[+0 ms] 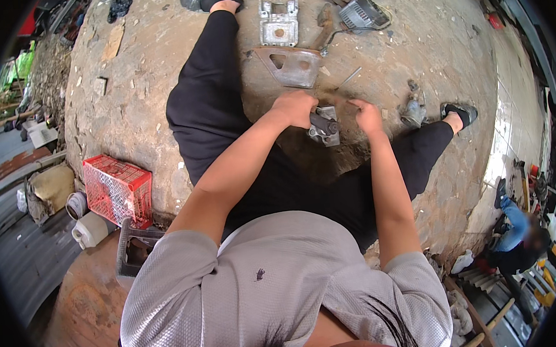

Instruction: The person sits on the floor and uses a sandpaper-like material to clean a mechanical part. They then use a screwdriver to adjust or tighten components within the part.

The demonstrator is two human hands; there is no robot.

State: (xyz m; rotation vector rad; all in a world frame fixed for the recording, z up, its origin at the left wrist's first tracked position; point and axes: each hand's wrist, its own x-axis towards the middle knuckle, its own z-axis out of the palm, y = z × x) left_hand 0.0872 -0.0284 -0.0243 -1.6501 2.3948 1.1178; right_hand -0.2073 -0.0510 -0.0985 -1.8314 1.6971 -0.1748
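A small dark mark on the grey shirt (256,238), below the hands, is too small to make out. Beyond the left hand (296,108) a metal plate (296,79) with cut-out openings lies on the dirty ground (152,98), and past that a pale metal casting (270,30). Farther out, toward the right hand's side, sits a grey finned motor (361,16) with a dark cable. A thin rod (352,75) lies just beyond the gap between the hands. To the right of the right hand (369,117), a grimy metal piece (412,110) rests near the shoe; well left of the left hand stands a red crate (116,190). The silver metal part (331,139) lies between the hands, squarish and scuffed, partly covered by a dark rounded piece (320,120). The left hand is clenched around that dark piece; the right has its index finger extended, and I cannot tell whether it grasps anything.
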